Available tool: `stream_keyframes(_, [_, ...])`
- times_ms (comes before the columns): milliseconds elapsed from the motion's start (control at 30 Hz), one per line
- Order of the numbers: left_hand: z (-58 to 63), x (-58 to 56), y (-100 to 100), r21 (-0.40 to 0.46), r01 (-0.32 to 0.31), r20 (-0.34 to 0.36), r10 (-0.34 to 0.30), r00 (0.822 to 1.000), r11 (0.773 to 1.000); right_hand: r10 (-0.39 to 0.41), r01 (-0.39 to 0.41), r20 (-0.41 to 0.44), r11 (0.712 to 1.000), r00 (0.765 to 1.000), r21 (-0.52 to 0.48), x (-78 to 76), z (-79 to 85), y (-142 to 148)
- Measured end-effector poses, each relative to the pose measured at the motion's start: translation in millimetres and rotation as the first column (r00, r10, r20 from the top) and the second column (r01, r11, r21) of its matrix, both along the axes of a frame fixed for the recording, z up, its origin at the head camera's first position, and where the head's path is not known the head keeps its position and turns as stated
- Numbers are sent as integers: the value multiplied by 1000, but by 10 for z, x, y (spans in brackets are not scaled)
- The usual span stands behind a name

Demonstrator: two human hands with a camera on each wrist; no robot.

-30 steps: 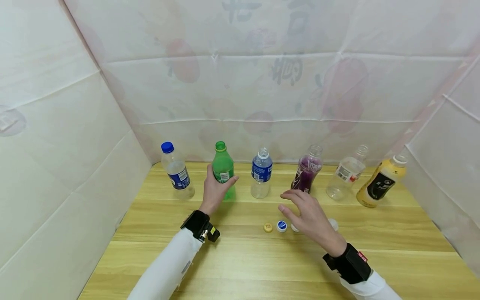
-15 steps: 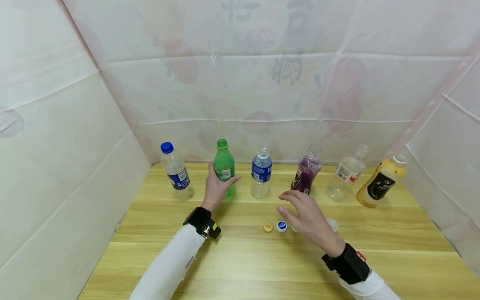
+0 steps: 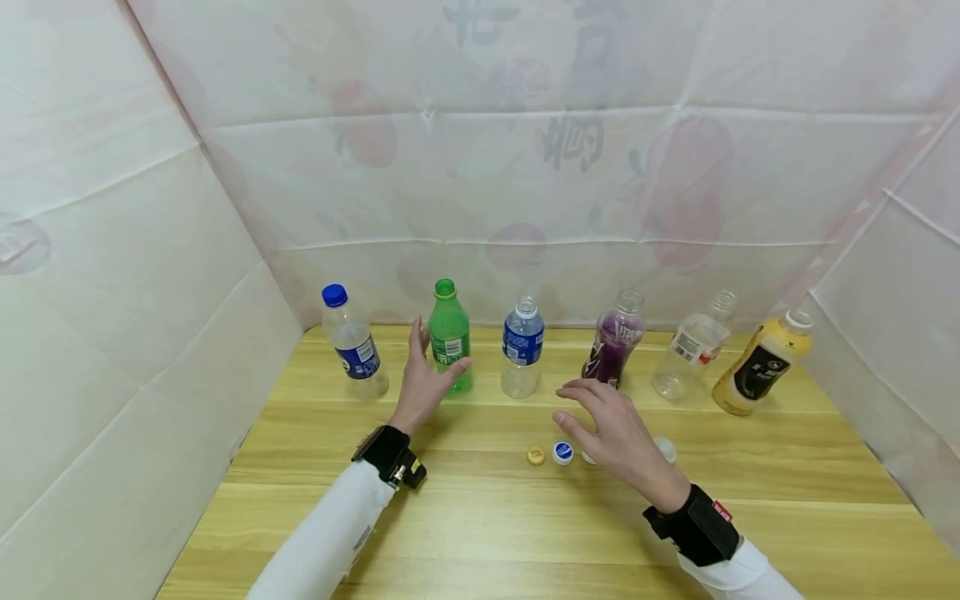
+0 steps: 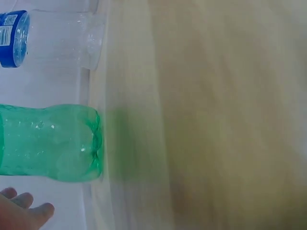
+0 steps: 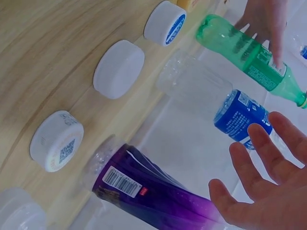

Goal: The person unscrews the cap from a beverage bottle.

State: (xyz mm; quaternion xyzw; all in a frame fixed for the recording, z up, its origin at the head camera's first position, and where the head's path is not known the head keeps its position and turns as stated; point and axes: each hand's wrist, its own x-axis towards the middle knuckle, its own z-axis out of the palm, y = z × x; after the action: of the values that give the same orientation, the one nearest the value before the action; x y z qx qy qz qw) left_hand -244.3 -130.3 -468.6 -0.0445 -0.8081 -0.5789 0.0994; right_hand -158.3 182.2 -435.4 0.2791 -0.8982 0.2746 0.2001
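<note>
A capless green plastic bottle (image 3: 450, 321) stands upright at the back of the table. Around its left and near side is my left hand (image 3: 422, 385), with thumb and fingers spread apart. In the left wrist view a gap shows between the fingertips (image 4: 44, 211) and the bottle's side, and its base rests on the wood. My right hand (image 3: 617, 432) hangs over the row of bottle caps, fingers loosely bent, holding nothing. A yellow cap (image 3: 536, 456) and a blue-and-white cap (image 3: 563, 452) lie left of it. White caps (image 5: 120, 69) sit partly hidden beneath it in the head view.
Left of the green bottle stands a clear bottle with a blue cap (image 3: 357, 350). To its right are an uncapped blue-label bottle (image 3: 522, 343), a purple bottle (image 3: 617, 337), a clear bottle (image 3: 693, 350) and a yellow bottle (image 3: 761, 367). Cloth walls (image 3: 480, 192) enclose the table.
My left hand gripped the green bottle, shifted it slightly right, then let go and drew back left with its fingers spread. The right hand has barely moved.
</note>
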Motion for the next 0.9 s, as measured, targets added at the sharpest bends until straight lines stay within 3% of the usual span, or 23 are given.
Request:
stream_keyframes(167, [32, 144, -120, -52, 36, -79, -40, 996, 998, 1, -1, -1, 1000, 1000, -4, -5, 38, 12])
stream_keyframes(367, [54, 303, -196, -212, 8, -183, -47, 982, 977, -1, 0, -14, 1000, 1000, -19, -8, 56, 42])
stream_keyframes(533, [59, 416, -263, -275, -34, -308, -55, 950, 961, 5, -5, -11, 1000, 1000, -23, -4, 56, 41])
stream_keyframes(633, [57, 463, -323, -312, -72, -401, -63, 914, 947, 8, -8, -12, 1000, 1000, -24, 0, 55, 35])
stream_keyframes(733, [52, 488, -390, -340, -115, -500, -75, 863, 933, 6, -6, -13, 1000, 1000, -20, 1, 48, 30])
stream_keyframes(833, [64, 490, -456, -338, -183, -610, -67, 790, 923, -2, 2, -4, 1000, 1000, -15, 6, 46, 25])
stream_keyframes(900, [83, 482, -498, -320, -238, -681, -48, 730, 917, -7, 7, 6, 1000, 1000, -14, 9, 48, 22])
